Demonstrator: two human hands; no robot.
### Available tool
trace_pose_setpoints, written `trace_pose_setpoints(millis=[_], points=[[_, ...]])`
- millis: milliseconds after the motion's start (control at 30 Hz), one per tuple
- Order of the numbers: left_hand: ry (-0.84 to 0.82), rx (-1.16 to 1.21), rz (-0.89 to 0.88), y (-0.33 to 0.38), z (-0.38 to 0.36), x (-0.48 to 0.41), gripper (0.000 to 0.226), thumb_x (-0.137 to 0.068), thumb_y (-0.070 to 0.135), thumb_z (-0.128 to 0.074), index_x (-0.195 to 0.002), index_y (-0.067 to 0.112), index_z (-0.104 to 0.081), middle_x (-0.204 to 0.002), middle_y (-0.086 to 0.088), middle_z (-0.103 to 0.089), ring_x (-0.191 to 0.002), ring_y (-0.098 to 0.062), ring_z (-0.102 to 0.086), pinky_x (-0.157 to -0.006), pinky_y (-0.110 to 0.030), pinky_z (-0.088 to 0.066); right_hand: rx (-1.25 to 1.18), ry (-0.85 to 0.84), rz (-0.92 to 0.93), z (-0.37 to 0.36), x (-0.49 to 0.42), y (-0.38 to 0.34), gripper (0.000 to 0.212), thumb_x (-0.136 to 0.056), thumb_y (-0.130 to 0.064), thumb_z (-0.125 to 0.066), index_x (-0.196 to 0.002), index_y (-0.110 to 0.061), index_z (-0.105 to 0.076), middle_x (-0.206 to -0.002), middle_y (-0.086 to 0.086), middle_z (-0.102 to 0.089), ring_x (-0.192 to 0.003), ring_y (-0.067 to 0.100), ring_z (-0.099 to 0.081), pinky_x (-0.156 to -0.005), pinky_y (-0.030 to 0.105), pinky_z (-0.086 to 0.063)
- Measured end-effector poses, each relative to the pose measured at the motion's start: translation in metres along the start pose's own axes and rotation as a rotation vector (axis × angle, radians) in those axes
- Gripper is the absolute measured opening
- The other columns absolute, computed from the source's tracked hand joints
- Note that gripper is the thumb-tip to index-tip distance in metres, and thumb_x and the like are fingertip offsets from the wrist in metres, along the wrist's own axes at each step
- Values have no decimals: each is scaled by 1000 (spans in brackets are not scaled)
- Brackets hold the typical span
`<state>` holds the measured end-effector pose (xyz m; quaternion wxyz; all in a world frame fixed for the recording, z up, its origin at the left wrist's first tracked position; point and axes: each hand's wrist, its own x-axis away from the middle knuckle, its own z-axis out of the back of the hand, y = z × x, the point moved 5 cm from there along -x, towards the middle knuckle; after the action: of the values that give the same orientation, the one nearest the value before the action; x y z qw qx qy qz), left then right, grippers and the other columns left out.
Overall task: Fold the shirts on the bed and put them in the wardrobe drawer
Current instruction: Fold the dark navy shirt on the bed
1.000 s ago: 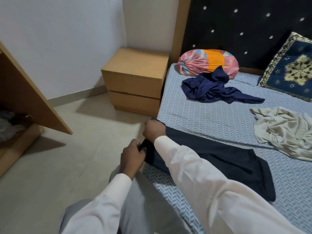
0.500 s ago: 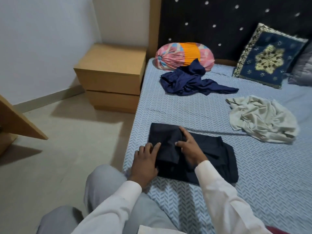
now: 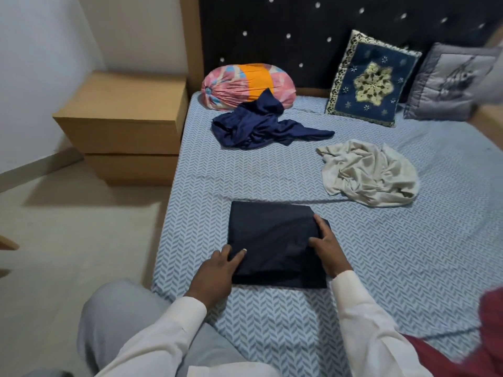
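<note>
A dark navy shirt (image 3: 275, 240) lies folded into a neat rectangle near the left edge of the bed (image 3: 408, 268). My left hand (image 3: 217, 270) rests on its near left corner, fingers lying flat on the cloth. My right hand (image 3: 326, 251) presses its right edge with the fingers stretched along the fold. Farther back, a crumpled navy shirt (image 3: 261, 129) lies against a bolster, and a crumpled cream shirt (image 3: 367, 172) lies to the right. The wardrobe drawer is out of view.
A pink and orange bolster (image 3: 245, 83), a blue patterned cushion (image 3: 373, 80) and a grey cushion (image 3: 449, 83) line the headboard. A wooden nightstand (image 3: 122, 126) stands left of the bed. Red cloth (image 3: 487, 346) lies at the bottom right. A wooden edge (image 3: 6, 244) shows far left.
The long dark shirt has been folded over into a compact rectangle. My hands have moved from its left end to its two sides. The view has swung right, away from the wardrobe.
</note>
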<state>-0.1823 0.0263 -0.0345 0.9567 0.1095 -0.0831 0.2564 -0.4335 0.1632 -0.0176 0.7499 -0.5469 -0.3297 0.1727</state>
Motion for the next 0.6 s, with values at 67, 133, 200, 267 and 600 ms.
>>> trace_pose_setpoints(millis=[67,133,200,267,600], points=[[-16,22,-15,3,2,2,77,-85,8,-49,-154,29,-20,-139,-10,-33,-106,-29,-49,-71,-36,-47,34,23,-25,5,3,-1,77,-83,14,-50,-152,-17,-32,-146,-1,-44,-120,12,-53,-82,11,-51],[-28,42,-15,5,4,2,77,-87,9,-47,-154,30,-16,-139,-7,-29,-107,-27,-48,-75,-35,-45,74,27,-23,12,1,2,77,-85,12,-52,-153,-16,-29,-146,-1,-42,-115,9,-53,-74,6,-48],[-33,73,-1,3,4,3,75,-87,10,-47,-154,29,-17,-139,-6,-29,-105,-26,-50,-76,-35,-46,119,-9,-19,14,7,2,86,-82,-2,-66,-154,-27,-25,-150,-4,-36,-121,8,-49,-85,9,-48],[-18,86,13,1,3,3,73,-88,11,-46,-153,29,-19,-137,-6,-30,-100,-25,-52,-75,-34,-47,306,-53,-8,13,16,5,103,-71,-18,-81,-154,-35,-22,-146,-5,-32,-131,9,-37,-106,24,-39],[-1,293,3,1,5,10,72,-84,19,-59,-149,24,-27,-132,-5,-30,-86,-21,-54,-76,-30,-50,406,208,-41,38,51,24,82,-71,5,-77,-139,-23,-41,-132,11,-35,-98,25,-60,-86,29,-51]])
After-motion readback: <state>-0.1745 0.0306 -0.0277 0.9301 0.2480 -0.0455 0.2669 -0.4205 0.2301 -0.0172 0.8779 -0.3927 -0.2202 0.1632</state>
